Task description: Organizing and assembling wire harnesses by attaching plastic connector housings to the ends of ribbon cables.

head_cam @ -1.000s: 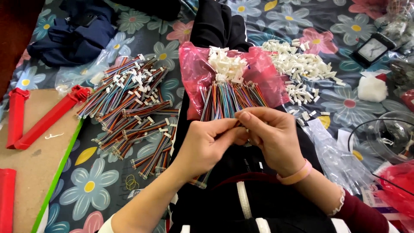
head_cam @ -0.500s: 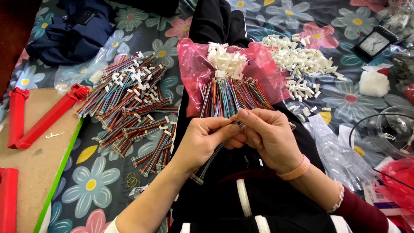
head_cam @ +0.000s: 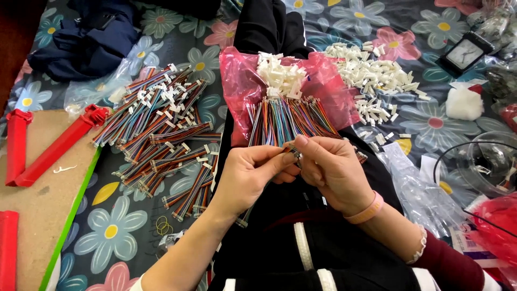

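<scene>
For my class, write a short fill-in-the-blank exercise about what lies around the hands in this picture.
1. The wires in front of both hands lie on a sheet of ____ plastic.
2. The wrist of the right hand wears a ____ band.
3. The loose connectors on the cloth are ____.
4. The long tool on the board is ____.

Missing words: pink; pink; white; red

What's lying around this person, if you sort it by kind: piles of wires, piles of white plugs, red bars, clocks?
Piles of coloured wires: 2, one on the cloth, one on the pink bag
Piles of white plugs: 2, one on the bag, one on the cloth
Red bars: 3
Clocks: 1
Total: 8
</scene>
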